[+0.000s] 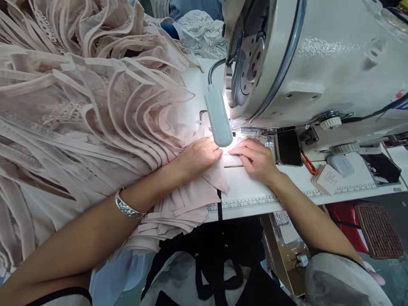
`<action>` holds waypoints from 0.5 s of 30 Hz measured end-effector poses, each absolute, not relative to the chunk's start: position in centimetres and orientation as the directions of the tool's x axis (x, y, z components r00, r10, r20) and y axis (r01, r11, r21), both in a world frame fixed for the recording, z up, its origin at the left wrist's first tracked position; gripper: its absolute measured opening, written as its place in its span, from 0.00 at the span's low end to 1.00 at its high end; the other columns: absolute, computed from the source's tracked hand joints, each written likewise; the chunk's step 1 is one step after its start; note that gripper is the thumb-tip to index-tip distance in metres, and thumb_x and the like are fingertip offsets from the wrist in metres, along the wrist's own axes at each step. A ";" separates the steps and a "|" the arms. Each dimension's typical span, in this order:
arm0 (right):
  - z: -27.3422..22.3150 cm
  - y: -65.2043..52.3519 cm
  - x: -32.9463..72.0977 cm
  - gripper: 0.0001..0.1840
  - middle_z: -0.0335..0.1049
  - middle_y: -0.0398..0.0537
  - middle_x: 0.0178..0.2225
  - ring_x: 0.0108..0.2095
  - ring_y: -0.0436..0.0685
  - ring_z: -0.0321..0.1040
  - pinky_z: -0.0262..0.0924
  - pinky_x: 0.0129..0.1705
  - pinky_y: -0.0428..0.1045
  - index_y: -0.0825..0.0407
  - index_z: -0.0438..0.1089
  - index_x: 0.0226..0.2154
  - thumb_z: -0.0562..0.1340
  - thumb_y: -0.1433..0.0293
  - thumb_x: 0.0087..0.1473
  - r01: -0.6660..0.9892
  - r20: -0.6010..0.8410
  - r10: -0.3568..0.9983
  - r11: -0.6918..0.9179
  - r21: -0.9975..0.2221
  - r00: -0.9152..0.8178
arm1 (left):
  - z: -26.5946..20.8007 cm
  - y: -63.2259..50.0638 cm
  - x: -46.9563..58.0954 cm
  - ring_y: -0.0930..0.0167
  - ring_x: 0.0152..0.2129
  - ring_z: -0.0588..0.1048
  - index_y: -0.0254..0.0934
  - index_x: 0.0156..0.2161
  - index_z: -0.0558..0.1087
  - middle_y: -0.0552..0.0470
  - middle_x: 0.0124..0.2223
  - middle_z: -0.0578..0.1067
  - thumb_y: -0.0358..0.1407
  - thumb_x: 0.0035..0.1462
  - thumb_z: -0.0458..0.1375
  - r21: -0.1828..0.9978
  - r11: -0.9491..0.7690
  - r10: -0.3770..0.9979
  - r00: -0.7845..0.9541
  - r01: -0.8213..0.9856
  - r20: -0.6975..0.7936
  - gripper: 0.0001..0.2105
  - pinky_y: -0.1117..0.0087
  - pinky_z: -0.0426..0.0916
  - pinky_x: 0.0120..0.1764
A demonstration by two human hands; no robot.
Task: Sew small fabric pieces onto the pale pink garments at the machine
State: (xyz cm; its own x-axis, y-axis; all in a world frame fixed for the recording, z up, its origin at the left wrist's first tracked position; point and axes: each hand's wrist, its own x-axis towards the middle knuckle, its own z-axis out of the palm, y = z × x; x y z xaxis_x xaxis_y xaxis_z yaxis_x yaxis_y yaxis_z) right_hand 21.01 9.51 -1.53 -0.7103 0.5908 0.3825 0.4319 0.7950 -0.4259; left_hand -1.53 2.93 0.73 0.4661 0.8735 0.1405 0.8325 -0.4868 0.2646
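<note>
My left hand [200, 158] is closed, its fingers bunched on a pale pink fabric piece [216, 175] left of the sewing area. Across from it, my right hand [257, 160] has its fingertips pressed together at the fabric's edge under the lamp, close to the other hand. Both sets of fingertips are just in front of the sewing machine [318, 63], whose needle area is largely hidden by the grey lamp head [219, 119] and glare. What exactly lies beneath the right fingertips is hard to make out.
A large heap of pale pink garments [95, 110] covers the left side. Right of my hand lie a black phone [288, 146], an orange-handled tool [308, 161], paper tags [327, 179] and a white case [340, 165]. A ruler strip [248, 203] runs along the table's front edge.
</note>
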 end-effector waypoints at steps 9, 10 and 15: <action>-1.5 9.6 21.1 0.23 0.78 0.46 0.39 0.43 0.58 0.73 0.69 0.45 0.56 0.43 0.80 0.40 0.52 0.77 0.58 0.427 0.351 0.586 0.792 -0.436 -0.730 | 0.2 3.1 -1.5 0.69 0.31 0.69 0.34 0.39 0.77 0.47 0.34 0.73 0.24 0.66 0.42 0.156 -0.581 0.811 0.552 0.799 0.194 0.19 0.68 0.64 0.34; -1.5 9.6 21.1 0.23 0.78 0.46 0.38 0.43 0.58 0.73 0.69 0.45 0.56 0.43 0.81 0.40 0.52 0.78 0.58 0.416 0.362 0.579 0.798 -0.436 -0.731 | 0.2 3.1 -1.6 0.69 0.31 0.69 0.35 0.38 0.77 0.47 0.34 0.73 0.24 0.66 0.43 0.153 -0.573 0.816 0.544 0.805 0.194 0.18 0.68 0.64 0.34; -1.6 9.7 21.2 0.25 0.78 0.46 0.38 0.42 0.58 0.73 0.69 0.46 0.56 0.42 0.81 0.41 0.52 0.79 0.57 0.415 0.370 0.581 0.797 -0.439 -0.725 | 0.6 3.0 -1.5 0.69 0.28 0.67 0.35 0.37 0.76 0.48 0.32 0.71 0.24 0.65 0.42 0.240 -0.537 0.842 0.501 0.808 0.200 0.19 0.68 0.63 0.33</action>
State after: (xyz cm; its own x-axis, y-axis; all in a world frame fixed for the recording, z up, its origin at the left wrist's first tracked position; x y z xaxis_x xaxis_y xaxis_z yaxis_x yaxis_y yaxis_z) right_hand 21.17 9.68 -1.61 -0.7248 0.5811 0.3701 0.4151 0.7971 -0.4386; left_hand -1.49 2.99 0.59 0.5007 0.8423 0.1995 0.8084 -0.5374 0.2400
